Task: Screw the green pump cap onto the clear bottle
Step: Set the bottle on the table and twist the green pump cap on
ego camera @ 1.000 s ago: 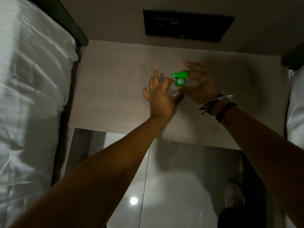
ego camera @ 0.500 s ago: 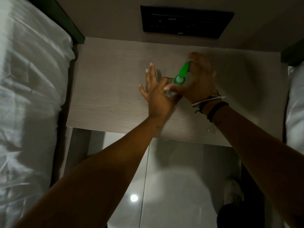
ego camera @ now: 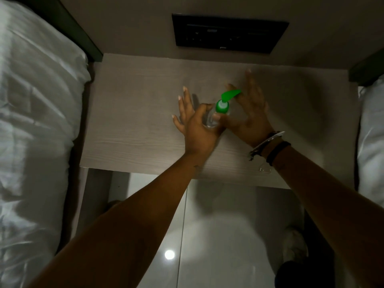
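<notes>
Head view: left hand (ego camera: 195,125) pinched the clear bottle (ego camera: 211,121) while right hand (ego camera: 247,113) pinched the green pump cap (ego camera: 222,106) above the table (ego camera: 135,121).

A single head-worn wide-angle camera looks steeply down from above, facing the wall behind the worktop (ego camera: 133,125). The worktop fills the middle of the frame at arm's reach, its far edge against the wall, its near edge above the glossy floor (ego camera: 218,235). White bedding (ego camera: 35,121) bends along the left edge. No second view overlaps it.
</notes>
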`<state>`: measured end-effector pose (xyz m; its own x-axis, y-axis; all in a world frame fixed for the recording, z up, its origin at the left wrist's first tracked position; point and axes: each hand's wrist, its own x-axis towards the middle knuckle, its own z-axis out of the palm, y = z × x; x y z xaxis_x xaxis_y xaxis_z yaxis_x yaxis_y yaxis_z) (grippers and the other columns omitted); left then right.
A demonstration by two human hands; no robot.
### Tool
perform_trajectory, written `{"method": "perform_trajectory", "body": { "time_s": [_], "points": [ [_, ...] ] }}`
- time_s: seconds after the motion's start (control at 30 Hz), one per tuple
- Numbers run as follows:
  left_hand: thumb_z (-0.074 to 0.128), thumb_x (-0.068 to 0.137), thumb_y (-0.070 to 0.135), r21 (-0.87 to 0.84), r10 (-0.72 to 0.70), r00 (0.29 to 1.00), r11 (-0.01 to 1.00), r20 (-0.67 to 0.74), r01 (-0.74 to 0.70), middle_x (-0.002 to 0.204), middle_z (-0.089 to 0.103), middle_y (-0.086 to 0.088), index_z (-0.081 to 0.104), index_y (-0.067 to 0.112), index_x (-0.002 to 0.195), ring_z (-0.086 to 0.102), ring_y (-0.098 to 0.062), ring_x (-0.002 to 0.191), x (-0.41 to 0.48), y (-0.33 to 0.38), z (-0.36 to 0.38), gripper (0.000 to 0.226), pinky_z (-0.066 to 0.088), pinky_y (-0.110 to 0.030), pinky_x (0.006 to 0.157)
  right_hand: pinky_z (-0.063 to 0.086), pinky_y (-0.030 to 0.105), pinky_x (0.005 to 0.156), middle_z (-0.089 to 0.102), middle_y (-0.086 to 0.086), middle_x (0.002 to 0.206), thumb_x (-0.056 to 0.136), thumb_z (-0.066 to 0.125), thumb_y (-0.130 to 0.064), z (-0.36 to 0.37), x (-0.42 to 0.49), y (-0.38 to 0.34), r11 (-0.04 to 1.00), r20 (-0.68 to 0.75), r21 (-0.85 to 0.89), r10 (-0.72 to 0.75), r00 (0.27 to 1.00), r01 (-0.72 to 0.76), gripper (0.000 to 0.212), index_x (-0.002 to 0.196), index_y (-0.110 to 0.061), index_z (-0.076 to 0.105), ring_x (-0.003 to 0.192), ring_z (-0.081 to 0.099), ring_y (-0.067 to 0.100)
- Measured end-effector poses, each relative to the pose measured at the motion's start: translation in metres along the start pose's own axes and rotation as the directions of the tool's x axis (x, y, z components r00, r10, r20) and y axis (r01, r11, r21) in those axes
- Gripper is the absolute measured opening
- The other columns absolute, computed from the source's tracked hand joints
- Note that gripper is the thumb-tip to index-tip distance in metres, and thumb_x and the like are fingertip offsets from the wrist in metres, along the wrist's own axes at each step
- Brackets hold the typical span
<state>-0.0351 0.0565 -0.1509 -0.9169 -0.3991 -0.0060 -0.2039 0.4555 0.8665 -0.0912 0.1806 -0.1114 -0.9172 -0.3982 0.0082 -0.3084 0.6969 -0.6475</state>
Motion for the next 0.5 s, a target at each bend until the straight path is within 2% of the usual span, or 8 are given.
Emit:
{"method": "perform_trajectory", "body": {
  "time_s": [0.1, 0.17, 0.27, 0.33, 0.37, 0.4, 0.43, 0.5],
  "points": [
    [0.073, 0.068, 0.051, 0.007, -0.01, 1.0, 1.0, 0.006, 0.01, 0.163, 0.004, -0.005, 0.058, 0.037, 0.097, -0.006, -0.024, 0.15, 0.0, 0.001, 0.001, 0.035, -0.013, -0.055, 0.113, 0.019, 0.069, 0.112, 0.017, 0.018, 0.159, 0.082, 0.058, -0.047, -0.003, 0.002, 0.003, 0.998, 0.045, 0.036, -0.048, 0.998, 0.047, 0.048, 0.125, -0.026, 0.057, 0.146, 0.015, 0.04],
    [0.077, 0.068, 0.046, 0.011, -0.017, 1.0, 1.0, -0.01, 0.017, 0.163, 0.005, -0.005, 0.057, 0.037, 0.095, -0.004, -0.025, 0.15, 0.002, 0.001, 0.001, 0.035, -0.011, -0.056, 0.113, 0.019, 0.068, 0.112, 0.027, 0.015, 0.157, 0.08, 0.063, -0.045, -0.003, 0.005, 0.0, 0.999, 0.004, 0.029, -0.036, 0.999, 0.036, 0.044, 0.117, -0.021, 0.063, 0.145, 0.02, 0.039],
    [0.076, 0.071, 0.037, 0.022, -0.028, 1.0, 0.999, 0.004, 0.028, 0.163, 0.007, -0.004, 0.056, 0.036, 0.092, -0.002, -0.025, 0.15, 0.003, 0.002, -0.002, 0.029, -0.008, -0.059, 0.115, 0.019, 0.062, 0.112, 0.037, 0.009, 0.152, 0.063, 0.074, -0.057, -0.001, 0.009, -0.008, 0.995, -0.081, -0.1, -0.012, 0.997, 0.004, 0.056, 0.101, -0.017, 0.064, 0.143, 0.025, 0.036],
    [0.066, 0.071, 0.04, 0.022, -0.022, 0.999, 1.0, 0.023, 0.022, 0.163, 0.007, -0.004, 0.053, 0.038, 0.09, -0.001, -0.025, 0.15, 0.003, 0.003, -0.003, 0.023, -0.006, -0.062, 0.115, 0.021, 0.062, 0.113, 0.028, 0.012, 0.155, 0.055, 0.075, -0.066, 0.001, 0.008, -0.01, 0.997, -0.054, -0.071, 0.025, 0.998, -0.029, 0.08, 0.117, -0.019, 0.054, 0.143, 0.024, 0.034],
    [0.064, 0.07, 0.044, 0.021, -0.016, 0.999, 1.0, 0.028, 0.016, 0.163, 0.008, -0.004, 0.053, 0.038, 0.09, -0.001, -0.025, 0.15, 0.003, 0.002, -0.004, 0.024, -0.006, -0.061, 0.116, 0.022, 0.061, 0.115, 0.021, 0.012, 0.158, 0.056, 0.073, -0.067, 0.002, 0.008, -0.01, 0.999, -0.019, -0.015, 0.049, 0.999, -0.049, 0.09, 0.128, -0.02, 0.046, 0.144, 0.022, 0.034],
    [0.067, 0.068, 0.046, 0.016, -0.011, 0.999, 1.0, 0.03, 0.011, 0.163, 0.008, -0.004, 0.054, 0.037, 0.091, 0.0, -0.025, 0.15, 0.003, 0.002, -0.004, 0.027, -0.006, -0.059, 0.116, 0.022, 0.06, 0.116, 0.016, 0.013, 0.159, 0.062, 0.072, -0.063, 0.001, 0.009, -0.009, 0.998, 0.015, 0.045, 0.053, 0.998, -0.054, 0.091, 0.135, -0.02, 0.04, 0.145, 0.02, 0.033],
    [0.072, 0.067, 0.046, 0.009, -0.009, 0.999, 1.0, 0.031, 0.008, 0.163, 0.008, -0.003, 0.056, 0.036, 0.091, 0.0, -0.025, 0.15, 0.003, 0.002, -0.004, 0.031, -0.006, -0.059, 0.115, 0.021, 0.06, 0.117, 0.016, 0.015, 0.159, 0.069, 0.071, -0.055, 0.0, 0.009, -0.007, 0.994, 0.04, 0.1, 0.031, 0.999, -0.035, 0.082, 0.137, -0.019, 0.042, 0.146, 0.018, 0.033],
    [0.079, 0.067, 0.043, 0.01, -0.005, 1.0, 1.0, 0.028, 0.005, 0.163, 0.009, -0.004, 0.059, 0.034, 0.093, 0.001, -0.026, 0.15, 0.003, 0.001, -0.003, 0.035, -0.004, -0.061, 0.115, 0.02, 0.059, 0.117, 0.026, 0.015, 0.156, 0.079, 0.073, -0.036, -0.005, 0.011, -0.004, 0.988, 0.059, 0.155, -0.032, 0.998, 0.022, 0.05, 0.123, -0.017, 0.06, 0.145, 0.021, 0.034]
  ]
}}
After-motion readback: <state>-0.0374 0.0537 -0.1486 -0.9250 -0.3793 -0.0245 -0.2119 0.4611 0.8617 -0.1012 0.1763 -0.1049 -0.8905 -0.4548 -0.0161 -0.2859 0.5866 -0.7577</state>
